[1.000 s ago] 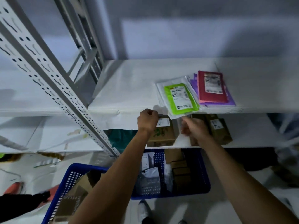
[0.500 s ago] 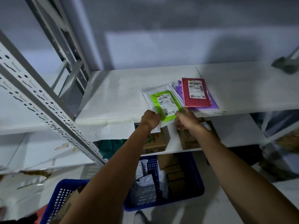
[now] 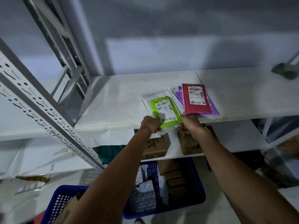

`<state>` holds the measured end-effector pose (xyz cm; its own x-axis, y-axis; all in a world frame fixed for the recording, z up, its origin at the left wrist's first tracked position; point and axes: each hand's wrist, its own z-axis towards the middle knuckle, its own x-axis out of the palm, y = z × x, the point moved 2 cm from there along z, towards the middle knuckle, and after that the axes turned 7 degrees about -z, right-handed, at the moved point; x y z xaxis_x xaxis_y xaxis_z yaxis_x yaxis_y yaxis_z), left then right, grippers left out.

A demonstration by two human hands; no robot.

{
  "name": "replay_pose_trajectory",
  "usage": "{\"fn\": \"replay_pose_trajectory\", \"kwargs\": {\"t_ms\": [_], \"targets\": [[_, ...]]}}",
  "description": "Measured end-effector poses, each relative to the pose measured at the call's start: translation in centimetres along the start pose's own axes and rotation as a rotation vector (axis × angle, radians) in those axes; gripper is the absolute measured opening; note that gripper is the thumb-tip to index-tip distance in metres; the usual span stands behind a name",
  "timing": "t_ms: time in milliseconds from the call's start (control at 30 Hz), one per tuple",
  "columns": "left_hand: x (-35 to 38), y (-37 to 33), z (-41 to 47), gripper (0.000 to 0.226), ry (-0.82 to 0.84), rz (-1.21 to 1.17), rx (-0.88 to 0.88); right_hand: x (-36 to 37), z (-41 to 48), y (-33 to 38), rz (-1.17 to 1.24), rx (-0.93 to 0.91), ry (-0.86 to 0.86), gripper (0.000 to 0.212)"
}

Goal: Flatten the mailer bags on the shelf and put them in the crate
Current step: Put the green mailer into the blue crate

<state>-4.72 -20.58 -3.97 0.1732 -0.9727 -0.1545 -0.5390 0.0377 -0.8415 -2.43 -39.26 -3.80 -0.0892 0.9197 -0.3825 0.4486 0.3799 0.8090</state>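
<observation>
Within the last second both hands had risen from under the shelf's (image 3: 113, 97) front edge. The left hand (image 3: 149, 124) and right hand (image 3: 190, 124) now pinched the near corners of the green mailer (image 3: 165, 110), which overhung that edge, so flattening looked begun. Four mailers showed: green on the white mailer (image 3: 148, 104), the red mailer (image 3: 196, 98) on the purple mailer (image 3: 213, 111). Below were two crates: the blue crate (image 3: 197, 196) and the nearer blue crate (image 3: 59, 201).

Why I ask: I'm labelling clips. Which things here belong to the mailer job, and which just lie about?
Job: green mailer, white mailer under it, red mailer, purple mailer, blue crate, left hand, right hand.
Lying about: cardboard boxes below, teal cloth.
</observation>
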Motion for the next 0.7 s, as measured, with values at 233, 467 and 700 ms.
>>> {"fn": "replay_pose_trajectory", "kwargs": {"t_ms": [233, 467, 700], "targets": [[-0.5, -0.5, 0.0, 0.013, -0.025, -0.1, -0.038, 0.6, -0.3, 0.7, 0.022, -0.056, 0.047, 0.015], [-1.3, -0.9, -0.7, 0.011, -0.062, -0.277, 0.026, 0.8, -2.1, 1.9, 0.035, -0.157, 0.134, 0.018], [-3.0, -0.4, -3.0, 0.042, 0.143, -0.619, -0.081, -0.3, -6.3, 2.4, 0.051, -0.271, 0.318, 0.019]]}}
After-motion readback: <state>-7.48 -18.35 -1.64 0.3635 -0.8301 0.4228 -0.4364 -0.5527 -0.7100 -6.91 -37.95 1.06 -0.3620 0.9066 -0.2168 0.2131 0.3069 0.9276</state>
